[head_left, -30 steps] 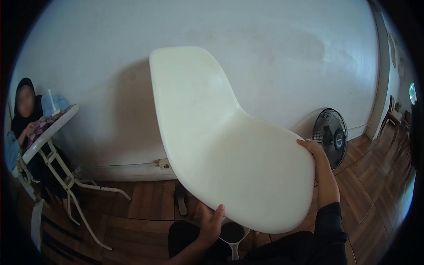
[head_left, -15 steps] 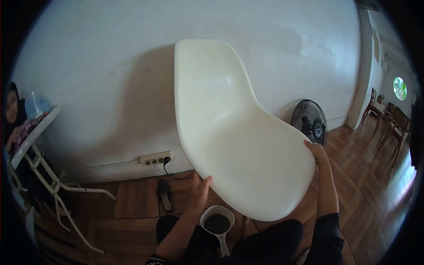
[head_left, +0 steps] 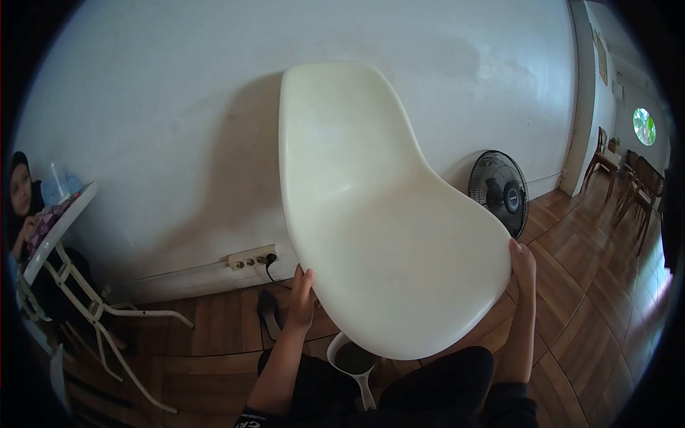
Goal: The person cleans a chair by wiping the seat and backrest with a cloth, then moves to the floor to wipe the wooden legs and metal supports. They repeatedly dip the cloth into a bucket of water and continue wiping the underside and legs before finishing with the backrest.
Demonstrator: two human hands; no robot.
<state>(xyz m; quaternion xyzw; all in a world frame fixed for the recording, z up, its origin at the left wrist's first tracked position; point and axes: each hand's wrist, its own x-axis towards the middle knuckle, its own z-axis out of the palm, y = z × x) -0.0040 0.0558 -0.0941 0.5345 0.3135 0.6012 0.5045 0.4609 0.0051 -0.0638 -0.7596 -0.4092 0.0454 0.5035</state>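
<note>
A white moulded chair shell (head_left: 385, 221) stands in front of me, tilted, its backrest towards the wall. My left hand (head_left: 302, 296) grips its left edge, thumb at the rim and the other fingers partly hidden behind. On the right edge, my right hand (head_left: 523, 262) is closed round the rim. Below the seat's front edge, between my legs, is a white long-handled pot (head_left: 365, 387) with dark contents, partly covered by the shell.
A black fan (head_left: 499, 192) stands by the wall at right. A power strip (head_left: 251, 258) with a plug lies at the wall's foot, near a shoe (head_left: 269, 314). At far left a person sits at a white folding table (head_left: 61, 232). Wooden chairs (head_left: 642, 189) stand far right.
Both hands have shifted along the rim: my left hand up and left, my right hand slightly down and right. The seat now covers part of the pot.
</note>
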